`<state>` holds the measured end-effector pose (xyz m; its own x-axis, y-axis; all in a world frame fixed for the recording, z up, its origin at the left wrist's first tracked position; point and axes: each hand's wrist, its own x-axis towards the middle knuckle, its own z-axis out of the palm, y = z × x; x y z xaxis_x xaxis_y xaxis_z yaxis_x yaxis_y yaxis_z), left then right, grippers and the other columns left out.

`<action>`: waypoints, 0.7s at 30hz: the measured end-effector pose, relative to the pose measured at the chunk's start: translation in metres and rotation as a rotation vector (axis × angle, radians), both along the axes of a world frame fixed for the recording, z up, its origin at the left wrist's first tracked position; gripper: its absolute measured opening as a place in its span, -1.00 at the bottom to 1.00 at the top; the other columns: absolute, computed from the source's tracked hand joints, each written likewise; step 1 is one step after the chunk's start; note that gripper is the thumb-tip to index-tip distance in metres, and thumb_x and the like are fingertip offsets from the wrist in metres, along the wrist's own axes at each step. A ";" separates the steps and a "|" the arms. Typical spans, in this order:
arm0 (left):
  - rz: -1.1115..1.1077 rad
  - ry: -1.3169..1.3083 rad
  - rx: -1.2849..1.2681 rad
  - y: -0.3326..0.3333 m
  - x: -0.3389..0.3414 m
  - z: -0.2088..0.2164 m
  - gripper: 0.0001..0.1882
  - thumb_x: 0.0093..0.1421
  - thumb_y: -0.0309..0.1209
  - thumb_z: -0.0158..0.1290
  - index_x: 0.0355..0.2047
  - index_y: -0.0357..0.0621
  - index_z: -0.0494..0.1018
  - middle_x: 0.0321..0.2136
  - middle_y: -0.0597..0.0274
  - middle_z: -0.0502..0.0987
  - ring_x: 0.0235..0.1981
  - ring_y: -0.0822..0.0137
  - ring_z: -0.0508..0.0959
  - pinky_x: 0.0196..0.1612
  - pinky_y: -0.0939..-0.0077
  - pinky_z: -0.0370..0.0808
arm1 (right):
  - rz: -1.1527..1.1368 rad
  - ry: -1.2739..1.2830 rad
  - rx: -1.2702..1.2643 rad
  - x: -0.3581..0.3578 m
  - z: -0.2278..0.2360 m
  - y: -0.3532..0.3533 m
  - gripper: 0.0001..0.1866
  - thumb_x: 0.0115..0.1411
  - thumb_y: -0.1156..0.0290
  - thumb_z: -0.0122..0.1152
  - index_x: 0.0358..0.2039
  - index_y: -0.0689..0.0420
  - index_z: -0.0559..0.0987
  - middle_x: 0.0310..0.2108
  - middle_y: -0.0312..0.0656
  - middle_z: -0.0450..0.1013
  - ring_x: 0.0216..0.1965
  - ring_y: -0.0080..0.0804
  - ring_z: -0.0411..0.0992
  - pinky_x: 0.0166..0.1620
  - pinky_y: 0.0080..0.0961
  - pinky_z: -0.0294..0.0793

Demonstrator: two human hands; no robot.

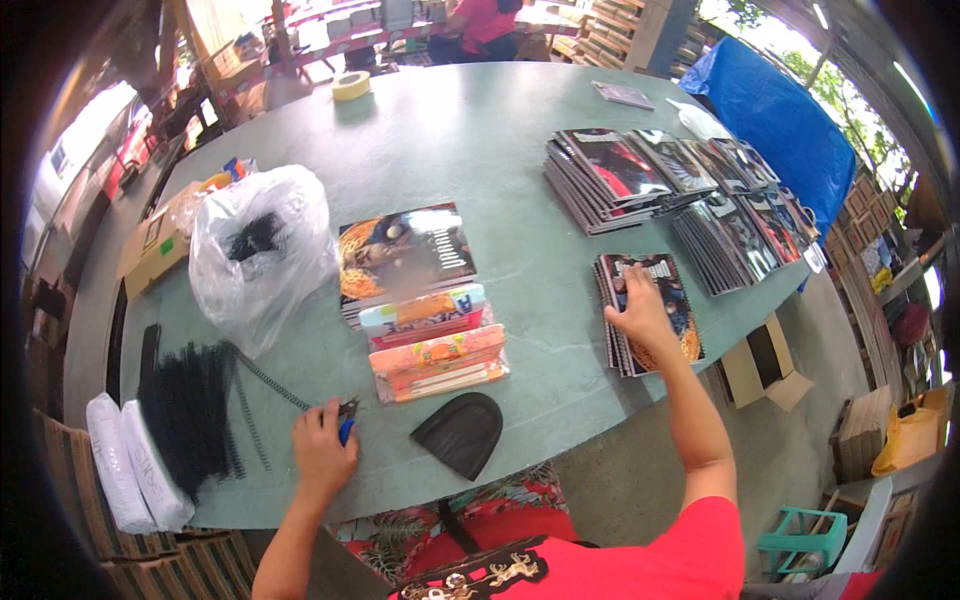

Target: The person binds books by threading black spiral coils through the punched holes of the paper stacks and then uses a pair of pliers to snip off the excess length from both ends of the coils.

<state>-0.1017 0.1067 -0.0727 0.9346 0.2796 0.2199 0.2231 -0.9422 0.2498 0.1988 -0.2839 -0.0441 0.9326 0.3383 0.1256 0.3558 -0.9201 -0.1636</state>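
Note:
My left hand (325,448) is closed around blue-handled pliers (347,424) near the front edge of the table, their dark jaws pointing up. A black plastic binding coil (270,379) runs from a heap of loose coils (190,415) up to those fingers; whether they also grip it cannot be made out. My right hand (642,312) lies on a small stack of spiral-bound notebooks (676,318), thumb and fingers spread across the top cover. Between my hands, a black rounded pad (462,432) rests on the table.
Unbound books (415,245) lie mid-table behind two colourful packs (440,365). A clear plastic bag (265,250) contains more coils. Several notebook stacks (610,175) fill the right side. Tape (351,86) sits far back; white packages (150,470) lie at left. An open carton (765,360) stands below.

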 end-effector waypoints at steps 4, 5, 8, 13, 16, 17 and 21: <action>-0.035 -0.094 0.063 -0.016 -0.002 -0.009 -0.46 -0.08 -0.29 0.12 -0.06 -0.20 0.32 -0.24 0.03 0.32 -0.16 0.04 0.31 -0.08 0.14 0.23 | 0.147 -0.132 0.116 0.014 0.027 0.047 -0.38 -0.05 0.26 0.29 0.00 0.28 0.37 0.14 0.14 0.13 0.16 0.03 0.13 0.15 -0.26 0.18; -0.064 -0.116 0.067 -0.018 0.001 -0.012 -0.44 -0.08 -0.27 0.13 -0.05 -0.20 0.32 -0.23 0.04 0.32 -0.15 0.05 0.30 -0.08 0.14 0.22 | 0.287 -0.168 0.209 0.019 0.028 0.071 -0.46 -0.04 0.32 0.26 -0.04 0.25 0.40 0.11 0.08 0.18 0.12 0.00 0.17 0.12 -0.27 0.22; -0.072 -0.129 0.059 -0.021 0.009 -0.010 -0.44 -0.07 -0.22 0.13 -0.06 -0.21 0.33 -0.24 0.05 0.33 -0.16 0.07 0.31 -0.07 0.14 0.21 | 0.713 -0.212 0.348 0.020 0.047 0.173 -0.66 -0.02 0.49 0.15 -0.16 0.18 0.49 -0.01 -0.11 0.35 0.00 -0.13 0.31 0.02 -0.32 0.33; -0.056 -0.202 0.068 -0.018 0.003 -0.010 -0.46 -0.05 -0.21 0.11 -0.08 -0.22 0.35 -0.26 0.07 0.35 -0.17 0.08 0.31 -0.08 0.15 0.20 | 1.343 -0.325 -0.089 -0.009 0.041 0.316 -0.62 0.00 0.28 0.18 -0.11 -0.05 0.48 -0.20 -0.18 0.36 -0.14 -0.25 0.35 -0.11 -0.33 0.40; -0.064 -0.204 0.037 -0.019 0.002 -0.011 -0.45 -0.05 -0.20 0.12 -0.08 -0.23 0.34 -0.24 0.07 0.34 -0.17 0.07 0.31 -0.08 0.15 0.20 | 1.293 -0.293 -0.305 -0.013 0.038 0.331 -0.51 -0.05 0.19 0.23 -0.04 -0.07 0.43 -0.14 -0.10 0.33 -0.10 -0.15 0.34 -0.13 -0.25 0.42; -0.067 -0.202 0.014 -0.021 0.001 -0.012 -0.44 -0.06 -0.20 0.12 -0.07 -0.23 0.34 -0.23 0.05 0.34 -0.16 0.05 0.30 -0.08 0.14 0.21 | 1.277 -0.270 -0.350 -0.012 0.036 0.331 -0.47 -0.07 0.17 0.25 -0.03 -0.08 0.42 -0.13 -0.08 0.32 -0.10 -0.12 0.34 -0.14 -0.24 0.43; -0.065 -0.198 -0.006 -0.020 0.000 -0.010 -0.45 -0.05 -0.20 0.12 -0.08 -0.24 0.33 -0.23 0.06 0.33 -0.16 0.06 0.30 -0.08 0.14 0.20 | 1.283 -0.305 -0.307 -0.006 0.026 0.328 -0.49 -0.05 0.18 0.24 -0.03 -0.06 0.42 -0.09 -0.08 0.29 -0.11 -0.08 0.36 -0.12 -0.27 0.45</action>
